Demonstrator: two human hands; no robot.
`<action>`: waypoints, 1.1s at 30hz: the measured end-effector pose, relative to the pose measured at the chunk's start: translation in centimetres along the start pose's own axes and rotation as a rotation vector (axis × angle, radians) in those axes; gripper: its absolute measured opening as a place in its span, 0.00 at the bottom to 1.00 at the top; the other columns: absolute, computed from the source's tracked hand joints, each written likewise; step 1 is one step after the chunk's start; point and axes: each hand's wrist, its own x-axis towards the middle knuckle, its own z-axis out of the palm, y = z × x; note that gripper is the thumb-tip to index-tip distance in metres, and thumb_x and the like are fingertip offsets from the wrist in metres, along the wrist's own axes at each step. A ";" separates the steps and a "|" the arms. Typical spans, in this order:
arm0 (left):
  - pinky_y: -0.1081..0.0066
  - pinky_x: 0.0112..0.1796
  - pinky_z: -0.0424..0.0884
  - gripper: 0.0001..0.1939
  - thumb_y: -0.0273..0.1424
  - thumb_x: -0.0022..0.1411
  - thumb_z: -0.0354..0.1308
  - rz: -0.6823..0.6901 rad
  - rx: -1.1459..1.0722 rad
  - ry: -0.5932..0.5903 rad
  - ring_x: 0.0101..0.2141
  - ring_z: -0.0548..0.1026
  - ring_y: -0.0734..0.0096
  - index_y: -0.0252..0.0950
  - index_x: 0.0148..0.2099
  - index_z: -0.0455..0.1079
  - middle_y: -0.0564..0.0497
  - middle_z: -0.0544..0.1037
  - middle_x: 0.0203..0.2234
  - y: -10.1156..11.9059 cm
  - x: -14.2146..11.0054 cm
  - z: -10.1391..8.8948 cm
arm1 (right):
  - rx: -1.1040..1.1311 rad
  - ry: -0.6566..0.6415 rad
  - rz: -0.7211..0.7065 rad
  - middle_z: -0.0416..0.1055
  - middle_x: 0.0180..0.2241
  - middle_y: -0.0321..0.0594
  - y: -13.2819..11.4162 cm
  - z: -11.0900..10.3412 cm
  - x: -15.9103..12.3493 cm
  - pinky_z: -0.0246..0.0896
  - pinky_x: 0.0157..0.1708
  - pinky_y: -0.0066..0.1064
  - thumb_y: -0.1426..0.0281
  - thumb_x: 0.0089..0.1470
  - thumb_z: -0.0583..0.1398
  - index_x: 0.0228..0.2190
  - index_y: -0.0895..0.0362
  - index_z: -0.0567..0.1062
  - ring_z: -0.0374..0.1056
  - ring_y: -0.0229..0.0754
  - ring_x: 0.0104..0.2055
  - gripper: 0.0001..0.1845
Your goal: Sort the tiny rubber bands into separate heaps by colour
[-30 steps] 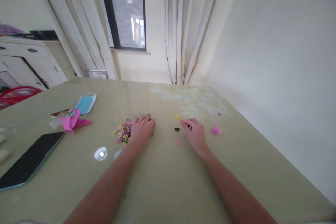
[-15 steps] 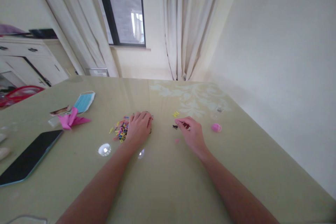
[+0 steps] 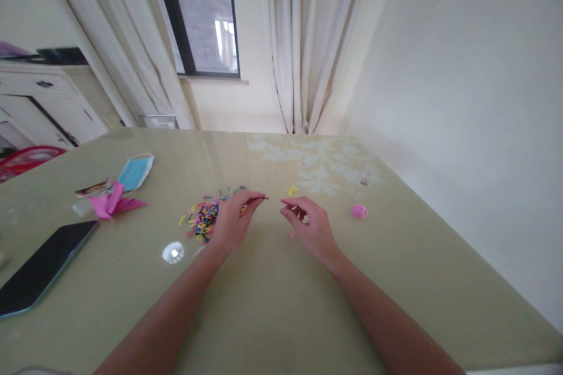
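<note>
My left hand (image 3: 233,220) pinches a small black rubber band (image 3: 265,198) between thumb and forefinger, its end poking out past the fingertips. Beneath and left of that hand spreads a loose pile of multicoloured rubber bands (image 3: 203,218), partly covered by it. Facing it across a narrow gap, my right hand (image 3: 311,221) has thumb and forefinger apart, with nothing visible between them. A few yellow bands (image 3: 292,190) lie just beyond the right fingertips. Close under the right hand is a small pink piece (image 3: 293,235). The black bands near there are hidden behind the hand.
To the right sits a pink round item (image 3: 359,211), with a clear small object (image 3: 365,180) behind it. At left are a black-screened tablet or phone (image 3: 46,263), a pink folded-paper shape (image 3: 115,202) and a blue face mask (image 3: 135,173). A shiny clear dome (image 3: 173,252) rests nearer me.
My left hand has come up off the pile and moved right, now with a black band in its fingertips. My right hand has shifted slightly left, and its thumb and forefinger have parted.
</note>
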 end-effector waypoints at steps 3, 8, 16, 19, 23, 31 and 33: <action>0.68 0.44 0.77 0.08 0.35 0.71 0.61 0.026 -0.074 -0.050 0.39 0.83 0.65 0.40 0.45 0.81 0.49 0.86 0.38 1.2 -0.5 0.3 | 0.032 0.008 -0.035 0.81 0.37 0.43 -0.5 -0.1 -0.1 0.70 0.31 0.30 0.62 0.62 0.67 0.45 0.52 0.84 0.71 0.40 0.31 0.12; 0.69 0.42 0.76 0.07 0.35 0.71 0.61 0.032 -0.104 -0.093 0.37 0.82 0.66 0.40 0.42 0.80 0.50 0.85 0.36 2.1 -0.9 0.5 | 0.010 0.026 -0.135 0.79 0.31 0.40 -1.3 -0.4 -0.2 0.69 0.34 0.32 0.61 0.65 0.65 0.36 0.51 0.85 0.70 0.41 0.30 0.10; 0.70 0.41 0.76 0.07 0.35 0.70 0.63 0.014 -0.228 -0.082 0.37 0.81 0.67 0.39 0.44 0.81 0.49 0.84 0.36 2.8 -0.8 0.3 | 0.085 0.048 -0.066 0.78 0.31 0.39 -1.6 -1.0 -0.1 0.64 0.30 0.30 0.64 0.63 0.65 0.34 0.54 0.83 0.68 0.39 0.29 0.08; 0.70 0.40 0.76 0.08 0.37 0.70 0.64 -0.017 -0.279 -0.067 0.37 0.80 0.67 0.39 0.43 0.81 0.49 0.84 0.35 3.1 -0.8 0.1 | 0.151 0.019 -0.064 0.76 0.30 0.38 -2.1 -1.2 -0.2 0.64 0.30 0.30 0.63 0.63 0.66 0.33 0.54 0.83 0.68 0.39 0.30 0.09; 0.70 0.39 0.76 0.12 0.41 0.68 0.66 -0.095 -0.397 -0.062 0.36 0.80 0.67 0.38 0.41 0.82 0.48 0.84 0.34 3.4 -0.9 0.0 | 0.245 -0.028 -0.048 0.75 0.29 0.38 -2.7 -1.5 -0.3 0.66 0.32 0.32 0.60 0.62 0.67 0.32 0.54 0.81 0.68 0.41 0.31 0.11; 0.69 0.39 0.77 0.14 0.44 0.66 0.67 -0.129 -0.494 -0.066 0.35 0.80 0.67 0.38 0.39 0.82 0.48 0.84 0.32 3.9 -0.9 0.1 | 0.241 -0.042 -0.051 0.75 0.29 0.38 -3.1 -1.7 -0.4 0.67 0.32 0.33 0.57 0.62 0.66 0.32 0.53 0.82 0.69 0.41 0.31 0.13; 0.69 0.39 0.77 0.14 0.44 0.67 0.65 -0.132 -0.458 -0.068 0.35 0.80 0.66 0.38 0.40 0.82 0.48 0.85 0.33 3.7 -0.8 0.0 | 0.211 -0.021 -0.042 0.76 0.30 0.39 -2.9 -1.9 -0.2 0.67 0.32 0.33 0.57 0.62 0.66 0.32 0.53 0.82 0.70 0.42 0.32 0.13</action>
